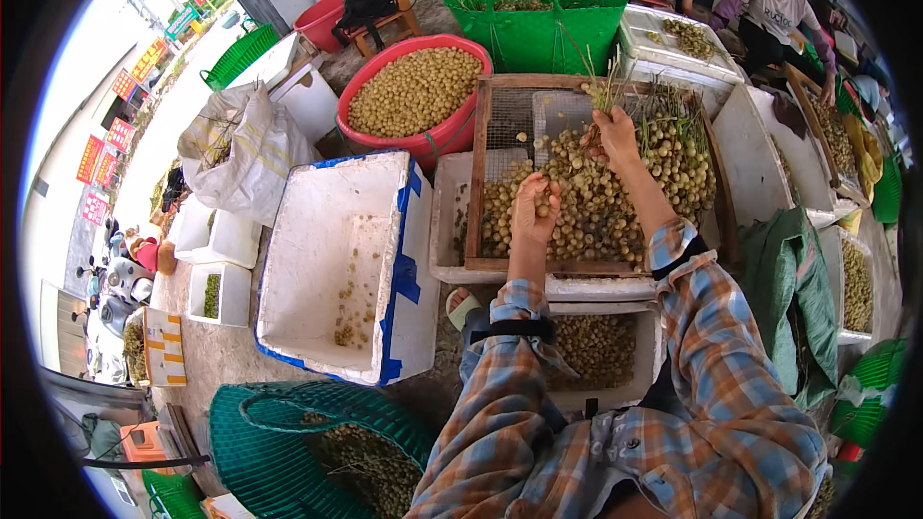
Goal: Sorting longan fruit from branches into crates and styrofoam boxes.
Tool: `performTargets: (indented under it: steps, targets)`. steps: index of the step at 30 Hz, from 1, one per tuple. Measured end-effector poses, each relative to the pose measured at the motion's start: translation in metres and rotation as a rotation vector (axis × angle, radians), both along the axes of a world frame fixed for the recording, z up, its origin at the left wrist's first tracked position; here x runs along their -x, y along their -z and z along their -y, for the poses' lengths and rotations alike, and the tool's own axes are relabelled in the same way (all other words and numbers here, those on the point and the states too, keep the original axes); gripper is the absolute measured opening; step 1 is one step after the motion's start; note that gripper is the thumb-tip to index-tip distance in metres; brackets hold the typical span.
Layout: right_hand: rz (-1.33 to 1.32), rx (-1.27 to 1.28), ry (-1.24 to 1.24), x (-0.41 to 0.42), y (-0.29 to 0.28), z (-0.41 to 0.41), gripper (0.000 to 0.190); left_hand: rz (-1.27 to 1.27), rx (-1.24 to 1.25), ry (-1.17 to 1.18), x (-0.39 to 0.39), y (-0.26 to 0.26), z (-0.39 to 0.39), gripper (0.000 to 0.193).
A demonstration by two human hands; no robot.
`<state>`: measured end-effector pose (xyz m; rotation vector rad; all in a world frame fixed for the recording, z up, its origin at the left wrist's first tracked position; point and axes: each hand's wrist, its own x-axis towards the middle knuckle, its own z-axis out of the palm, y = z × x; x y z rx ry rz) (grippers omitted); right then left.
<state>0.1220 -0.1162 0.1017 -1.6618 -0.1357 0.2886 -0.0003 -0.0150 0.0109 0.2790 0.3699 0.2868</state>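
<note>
Small round tan fruits [591, 194], some on green stems, lie heaped on a wood-framed wire mesh screen [497, 115]. My right hand [614, 138] grips a bunch of thin green stems [604, 90] near the screen's far part, with fruits just beside its fingers. Over the left part of the heap is my left hand [535, 207], palm up with curled fingers and fruit at the fingertips. The screen rests on white foam boxes [451, 220]. Beneath its near edge, another foam box [649, 360] holds more fruits.
A red tub [414, 133] full of loose fruits and a green woven basket [584, 36] stand beyond. At left are a large foam box [324, 202] and a white sack [252, 158]; nearer is a teal basket [288, 440]. Co-workers [775, 7] sit at the upper right.
</note>
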Motion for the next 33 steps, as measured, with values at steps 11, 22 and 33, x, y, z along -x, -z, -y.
performTargets:
  steps: [11, 22, 33]
  targets:
    - [0.052, 0.013, -0.290, 0.019, -0.008, -0.003, 0.019, -0.107, -0.427, 0.238, 0.006, -0.035, 0.006, 0.026]
    - [-0.234, -0.260, 0.067, 0.002, 0.018, 0.000, 0.016, -0.052, -0.220, -0.053, 0.002, -0.018, 0.011, 0.020]
    - [0.137, 0.160, -0.112, 0.011, -0.009, -0.003, 0.022, -0.179, -0.442, 0.140, 0.007, -0.036, 0.010, 0.018]
